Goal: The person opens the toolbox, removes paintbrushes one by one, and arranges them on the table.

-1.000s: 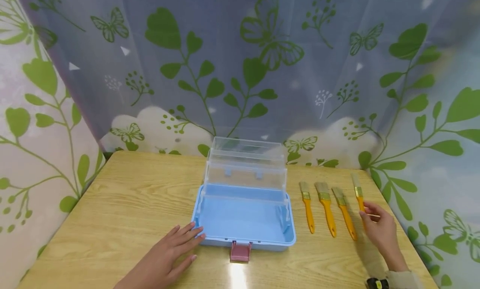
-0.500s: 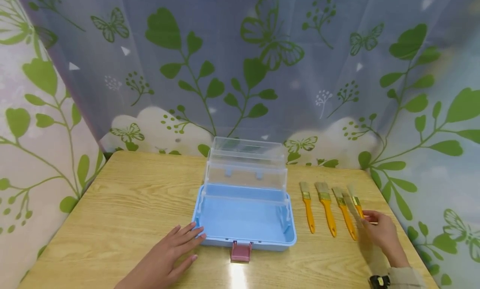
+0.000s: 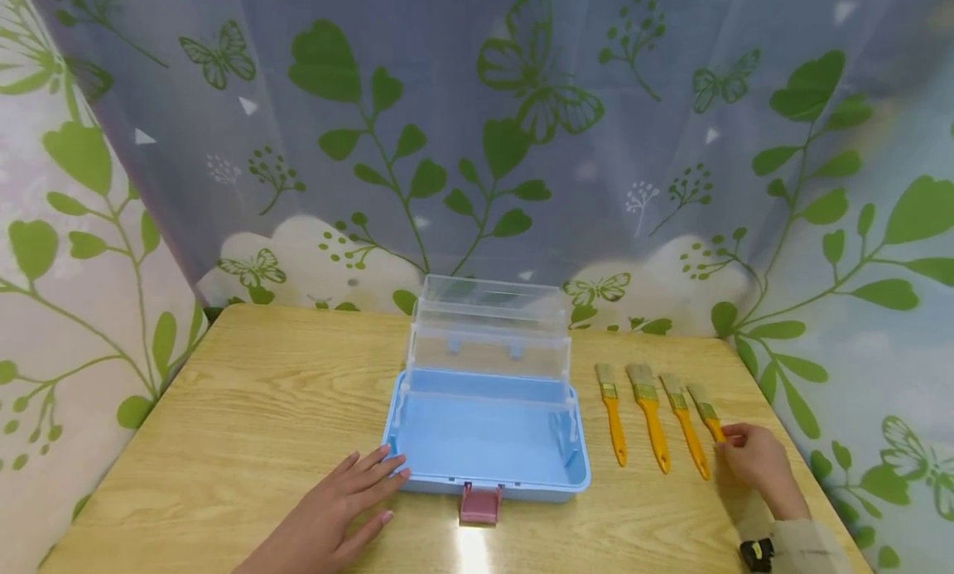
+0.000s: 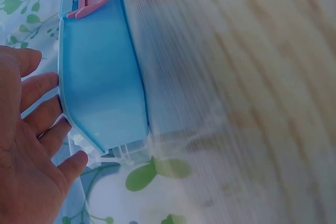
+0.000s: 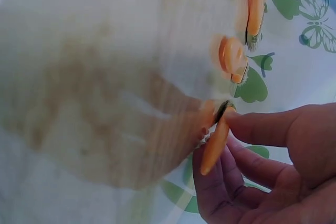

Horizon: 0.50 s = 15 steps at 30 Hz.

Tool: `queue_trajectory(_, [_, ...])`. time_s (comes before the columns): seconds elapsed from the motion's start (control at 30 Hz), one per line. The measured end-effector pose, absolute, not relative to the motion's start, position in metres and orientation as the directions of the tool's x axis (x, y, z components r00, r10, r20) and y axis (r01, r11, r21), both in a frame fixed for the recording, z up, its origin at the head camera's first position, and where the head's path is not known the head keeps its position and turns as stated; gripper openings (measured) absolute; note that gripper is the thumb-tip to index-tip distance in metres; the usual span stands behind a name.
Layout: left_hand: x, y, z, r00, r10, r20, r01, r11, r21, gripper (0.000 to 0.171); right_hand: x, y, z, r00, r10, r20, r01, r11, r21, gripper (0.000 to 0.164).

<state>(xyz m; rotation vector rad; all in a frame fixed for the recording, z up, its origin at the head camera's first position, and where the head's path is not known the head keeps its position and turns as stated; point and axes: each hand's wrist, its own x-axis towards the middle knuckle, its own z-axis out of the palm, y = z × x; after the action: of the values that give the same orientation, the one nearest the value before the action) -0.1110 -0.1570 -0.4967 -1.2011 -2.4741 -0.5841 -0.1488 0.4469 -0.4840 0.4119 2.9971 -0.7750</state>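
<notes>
My right hand (image 3: 758, 462) pinches the yellow handle of a paintbrush (image 3: 703, 404) at the right end of a row of brushes. In the right wrist view, thumb and fingers close on that handle (image 5: 214, 150). Just left of it lie three more yellow-handled paintbrushes, the nearest brush (image 3: 687, 429), a wider brush (image 3: 651, 421) and a slimmer brush (image 3: 612, 417). With fingers spread, my left hand (image 3: 335, 504) rests its fingertips on the left front corner of a light blue box (image 3: 492, 489). In the left wrist view the straight fingers (image 4: 44, 114) touch the box's rim.
The box's clear lid (image 3: 492, 309) stands raised at the back, and a pink latch (image 3: 480, 504) hangs at its front. Beneath everything is a wood-grain table (image 3: 283, 392). A curtain with printed leaves and butterflies (image 3: 522, 143) rises behind the table and on both sides.
My right hand has brought the rightmost paintbrush down and toward the other brushes, its bristles swinging left to lie beside them. The left hand and the box have stayed in place.
</notes>
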Motion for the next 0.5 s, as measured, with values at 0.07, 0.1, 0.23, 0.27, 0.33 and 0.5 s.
queue_trajectory(0.07, [-0.1122, -0.1564, -0.4974, -0.591, 0.663, 0.458, 0.798, 0.561, 0.218, 0.055, -0.1509, 0.4478, -0.4826, -0.967, 0.239, -0.085, 0.251, 0.85, -0.464, 0.036])
queue_trajectory(0.1, [-0.1127, -0.1562, -0.4976, -0.593, 0.661, 0.459, 0.798, 0.56, 0.223, 0.055, -0.152, 0.4482, -0.4819, -0.967, 0.24, -0.086, 0.252, 0.851, -0.46, 0.036])
queue_trajectory(0.23, [-0.1127, -0.1561, -0.4992, -0.597, 0.657, 0.46, 0.793, 0.57, 0.215, 0.051, -0.1549, 0.4519, -0.4841, -0.964, 0.243, -0.104, 0.264, 0.851, -0.455, 0.037])
queue_trajectory(0.27, [-0.1121, -0.1566, -0.4997, -0.596, 0.657, 0.462, 0.793, 0.573, 0.209, 0.05, -0.1553, 0.4525, -0.4853, -0.962, 0.245, -0.118, 0.271, 0.847, -0.457, 0.038])
queue_trajectory(0.33, [-0.1111, -0.1574, -0.5005, -0.592, 0.656, 0.468, 0.793, 0.578, 0.193, 0.05, -0.1558, 0.4537, -0.4878, -0.96, 0.246, -0.137, 0.282, 0.843, -0.459, 0.039])
queue_trajectory(0.5, [-0.111, -0.1556, -0.4989, -0.607, 0.652, 0.455, 0.785, 0.58, 0.216, 0.051, -0.1566, 0.4563, -0.4853, -0.952, 0.251, -0.174, 0.304, 0.832, -0.464, 0.043])
